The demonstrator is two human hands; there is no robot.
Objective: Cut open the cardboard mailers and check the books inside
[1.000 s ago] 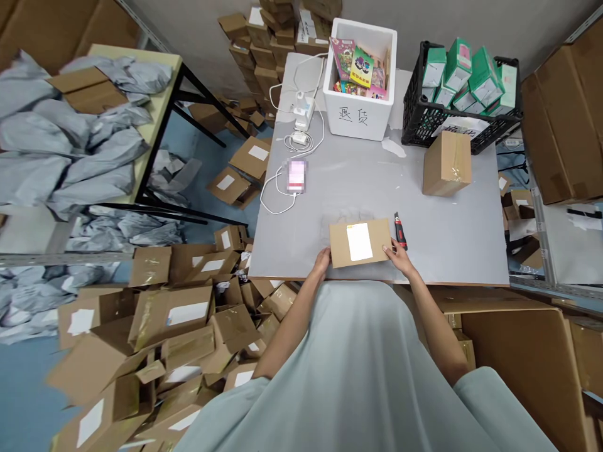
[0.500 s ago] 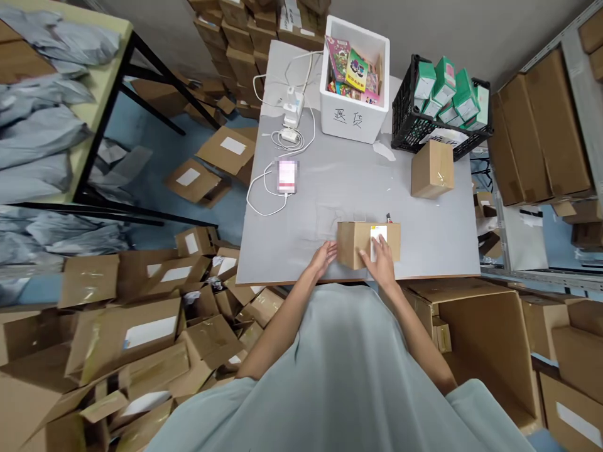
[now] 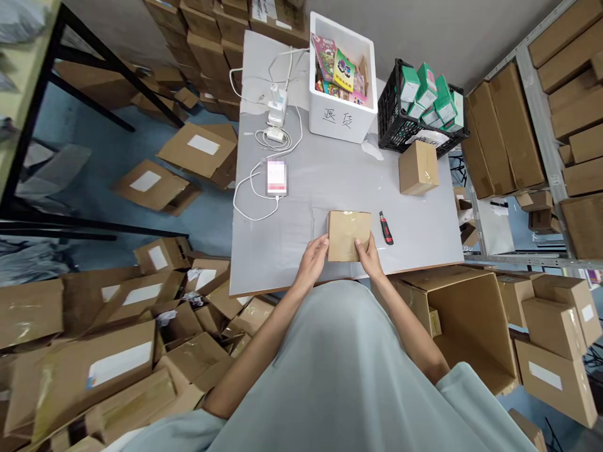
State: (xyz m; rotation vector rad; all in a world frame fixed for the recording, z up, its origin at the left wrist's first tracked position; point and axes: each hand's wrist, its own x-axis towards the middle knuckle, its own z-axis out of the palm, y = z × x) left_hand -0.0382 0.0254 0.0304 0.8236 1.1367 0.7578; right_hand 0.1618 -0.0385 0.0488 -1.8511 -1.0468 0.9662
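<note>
A small brown cardboard box (image 3: 347,235) is between my two hands near the table's front edge, a taped plain face turned up. My left hand (image 3: 313,260) lies along its left side, fingers against the cardboard. On the other side my right hand (image 3: 370,256) grips the right edge, with the thumb on the top face. Just right of the box, a red and black utility knife (image 3: 386,228) rests on the grey tabletop (image 3: 292,251). A second cardboard box (image 3: 418,168) stands farther back on the right.
At the table's back are a white foam box (image 3: 342,119) of books and a black crate (image 3: 393,119) of green boxes. A phone (image 3: 276,177) with cables lies left. Opened cartons (image 3: 117,358) cover the floor at left; a large open carton (image 3: 471,326) stands right, below the table edge.
The box has been turned, so its white label no longer shows and a taped face is up. My right hand has moved to its right edge. The utility knife is now fully visible.
</note>
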